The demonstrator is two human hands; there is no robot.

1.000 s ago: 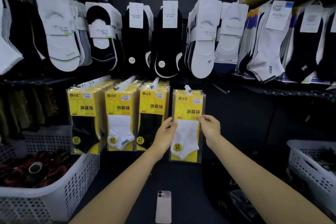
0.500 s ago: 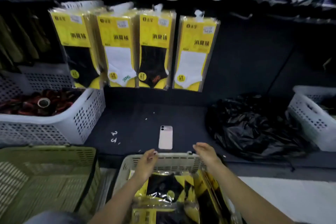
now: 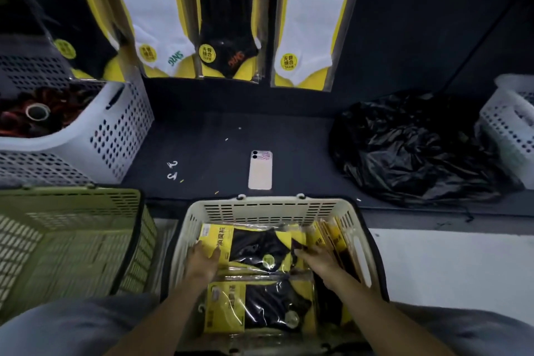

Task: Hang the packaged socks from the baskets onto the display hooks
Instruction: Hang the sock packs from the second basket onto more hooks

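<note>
Reaching into the cream basket (image 3: 271,208), you have both grips on the stock, not the display, so I judge this the pick-up of the next pack. Inside that basket the packaged socks (image 3: 260,309) lie flat in layers, with a few upright packs (image 3: 335,240) on edge against its right wall. Lying flat leaves each yellow header card (image 3: 216,235) showing, which should make one easy to single out. The top black-sock pack (image 3: 254,246) lies across the basket's far half. Your left grip (image 3: 202,261) rests on that pack's header end, thumb on the card; whether the fingers hook under its edge I cannot tell. Your right grip (image 3: 319,261) has its fingers fairly straight, clamped on nothing, tips at the pack's toe end beside the upright ones. Taking both ends would likely keep the slippery film from buckling.

Beyond the basket runs a dark ledge (image 3: 202,141), and above it a dark wall panel (image 3: 419,23) carries four rows of hung packs (image 3: 156,23), with the white-sock row (image 3: 309,32) at the right end straight beyond the basket. A green basket (image 3: 72,192) sits to the basket's left, a white perforated basket (image 3: 121,130) beyond-left, a black plastic bag (image 3: 413,147) beyond-right. Pale floor (image 3: 450,263) shows to its right. A phone (image 3: 260,170) lies camera side up on the ledge just beyond the basket's far rim, with two small white hooks (image 3: 172,175) a little further left.
</note>
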